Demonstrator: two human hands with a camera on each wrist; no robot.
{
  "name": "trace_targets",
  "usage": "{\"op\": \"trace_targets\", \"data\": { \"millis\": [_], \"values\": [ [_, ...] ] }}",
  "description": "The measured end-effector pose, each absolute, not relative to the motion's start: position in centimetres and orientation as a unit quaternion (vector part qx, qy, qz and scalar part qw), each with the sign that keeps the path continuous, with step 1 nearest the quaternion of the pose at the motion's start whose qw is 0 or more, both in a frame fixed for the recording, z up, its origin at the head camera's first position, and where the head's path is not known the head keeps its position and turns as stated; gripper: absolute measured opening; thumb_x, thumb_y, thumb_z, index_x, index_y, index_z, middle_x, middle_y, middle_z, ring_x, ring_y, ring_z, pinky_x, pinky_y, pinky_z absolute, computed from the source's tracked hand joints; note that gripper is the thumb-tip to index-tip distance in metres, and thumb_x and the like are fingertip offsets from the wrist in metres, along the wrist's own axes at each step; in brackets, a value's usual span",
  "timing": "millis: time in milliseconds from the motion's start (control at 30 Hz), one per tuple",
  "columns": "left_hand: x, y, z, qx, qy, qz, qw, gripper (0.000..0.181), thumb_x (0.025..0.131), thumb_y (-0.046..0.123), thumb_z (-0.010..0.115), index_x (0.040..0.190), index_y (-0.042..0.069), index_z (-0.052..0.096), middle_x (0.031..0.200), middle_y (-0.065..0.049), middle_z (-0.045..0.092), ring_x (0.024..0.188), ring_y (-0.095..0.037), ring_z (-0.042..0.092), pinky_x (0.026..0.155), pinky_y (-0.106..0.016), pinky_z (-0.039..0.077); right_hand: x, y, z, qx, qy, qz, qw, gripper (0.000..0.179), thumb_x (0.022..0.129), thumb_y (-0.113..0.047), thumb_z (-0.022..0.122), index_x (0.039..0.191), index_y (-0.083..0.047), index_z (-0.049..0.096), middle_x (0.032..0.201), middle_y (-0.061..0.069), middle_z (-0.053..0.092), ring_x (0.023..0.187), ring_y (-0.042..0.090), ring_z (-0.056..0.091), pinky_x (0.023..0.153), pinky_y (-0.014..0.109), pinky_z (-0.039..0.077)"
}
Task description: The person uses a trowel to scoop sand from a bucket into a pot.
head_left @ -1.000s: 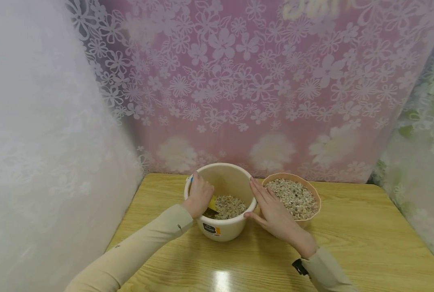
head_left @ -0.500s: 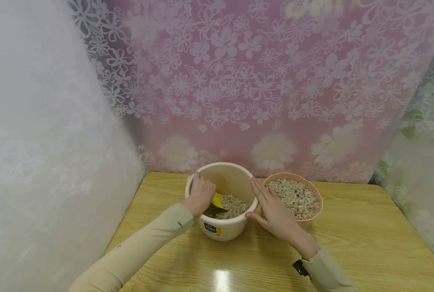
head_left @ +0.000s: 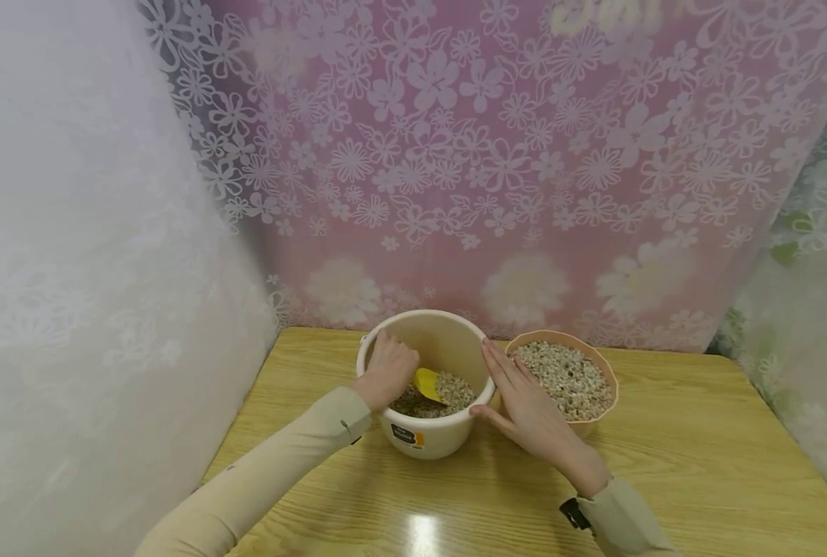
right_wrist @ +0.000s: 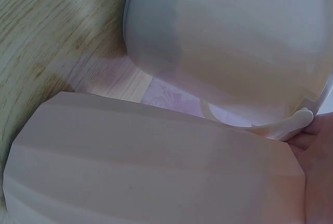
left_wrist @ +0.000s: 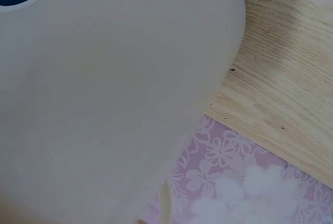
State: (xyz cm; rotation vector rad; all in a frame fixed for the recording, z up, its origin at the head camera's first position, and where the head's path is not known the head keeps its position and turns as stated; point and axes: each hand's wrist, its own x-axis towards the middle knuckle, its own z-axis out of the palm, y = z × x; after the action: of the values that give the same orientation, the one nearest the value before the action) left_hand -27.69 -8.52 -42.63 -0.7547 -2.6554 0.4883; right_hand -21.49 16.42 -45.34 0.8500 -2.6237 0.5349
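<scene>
In the head view my left hand [head_left: 389, 367] reaches over the rim of a cream bucket [head_left: 448, 442] and grips a small scoop. Its yellow blade [head_left: 425, 384] shows beside the fist, low among the gravel [head_left: 459, 391]; the handle is hidden by the hand. My right hand [head_left: 533, 414] rests on the bucket's right rim, fingers fairly straight and thumb apart. Beneath that hand's fingers stands a peach bowl [head_left: 609, 374], heaped with pale gravel. The left wrist view is mostly bucket wall [left_wrist: 119, 83]. Bowl side [right_wrist: 156, 156] and bucket handle [right_wrist: 281, 128] appear in the right wrist view.
Both containers stand on a wood-grain table [head_left: 692, 456], near its back edge. Behind it hangs a pink flowered cloth [head_left: 448, 193], with a whitish cloth [head_left: 107, 271] at the left and another [head_left: 803, 340] at the right.
My left hand has shifted a little to the right inside the bucket, and more of the yellow scoop blade shows over the gravel. The right hand keeps its place on the rim.
</scene>
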Motion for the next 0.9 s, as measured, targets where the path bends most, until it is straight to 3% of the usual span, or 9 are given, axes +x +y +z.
{"op": "trace_targets", "data": {
  "millis": [133, 233, 367, 633, 833, 900],
  "values": [
    [-27.8, -8.6, -42.7, -0.286, -0.938, 0.12, 0.154, 0.047, 0.088, 0.008, 0.073, 0.053, 0.02, 0.043, 0.051, 0.005, 0.043, 0.057, -0.014, 0.033, 0.067, -0.031, 0.027, -21.3, 16.5, -45.3, 0.292, -0.925, 0.191, 0.152, 0.091, 0.098, -0.052, 0.06, 0.162, -0.004, 0.015, 0.169, 0.011, 0.012, 0.153, 0.033, 0.021, 0.119, 0.057, 0.022],
    [-27.7, -8.8, -42.5, -0.292, -0.946, 0.068, 0.124, 0.034, 0.089, 0.018, 0.076, 0.059, 0.02, 0.061, 0.058, 0.005, 0.057, 0.061, -0.015, 0.045, 0.073, -0.034, 0.035, -21.3, 16.5, -45.2, 0.288, -0.927, 0.196, 0.141, 0.092, 0.098, -0.051, 0.061, 0.162, -0.006, 0.013, 0.17, 0.009, 0.01, 0.154, 0.032, 0.019, 0.12, 0.055, 0.02],
    [-27.2, -9.1, -42.0, -0.28, -0.956, 0.016, 0.088, 0.014, 0.086, 0.031, 0.078, 0.078, 0.019, 0.077, 0.073, 0.003, 0.071, 0.07, -0.019, 0.057, 0.085, -0.041, 0.041, -21.3, 16.3, -45.1, 0.288, -0.927, 0.197, 0.135, 0.093, 0.098, -0.052, 0.061, 0.163, -0.007, 0.012, 0.17, 0.008, 0.009, 0.154, 0.032, 0.019, 0.12, 0.055, 0.02],
    [-26.1, -9.3, -40.3, -0.228, -0.97, -0.019, 0.081, 0.014, 0.089, 0.031, 0.078, 0.084, 0.018, 0.077, 0.081, 0.003, 0.075, 0.075, -0.02, 0.063, 0.091, -0.048, 0.044, -21.3, 16.4, -45.1, 0.288, -0.927, 0.194, 0.14, 0.093, 0.098, -0.053, 0.06, 0.163, -0.007, 0.012, 0.17, 0.009, 0.01, 0.153, 0.033, 0.02, 0.12, 0.056, 0.02],
    [-25.5, -10.1, -39.7, -0.206, -0.97, -0.066, 0.112, 0.019, 0.089, 0.038, 0.075, 0.093, 0.02, 0.08, 0.088, 0.003, 0.077, 0.081, -0.021, 0.067, 0.079, -0.043, 0.041, -21.2, 16.4, -45.1, 0.289, -0.926, 0.196, 0.14, 0.092, 0.098, -0.052, 0.06, 0.163, -0.007, 0.012, 0.17, 0.007, 0.009, 0.153, 0.033, 0.022, 0.12, 0.055, 0.02],
    [-25.2, -10.4, -39.6, -0.201, -0.969, -0.086, 0.116, 0.019, 0.091, 0.037, 0.073, 0.097, 0.02, 0.08, 0.092, 0.003, 0.077, 0.087, -0.023, 0.066, 0.08, -0.043, 0.039, -21.2, 16.5, -45.2, 0.289, -0.927, 0.193, 0.143, 0.092, 0.098, -0.053, 0.059, 0.163, -0.007, 0.013, 0.17, 0.007, 0.01, 0.152, 0.035, 0.023, 0.12, 0.055, 0.021]
  ]
}}
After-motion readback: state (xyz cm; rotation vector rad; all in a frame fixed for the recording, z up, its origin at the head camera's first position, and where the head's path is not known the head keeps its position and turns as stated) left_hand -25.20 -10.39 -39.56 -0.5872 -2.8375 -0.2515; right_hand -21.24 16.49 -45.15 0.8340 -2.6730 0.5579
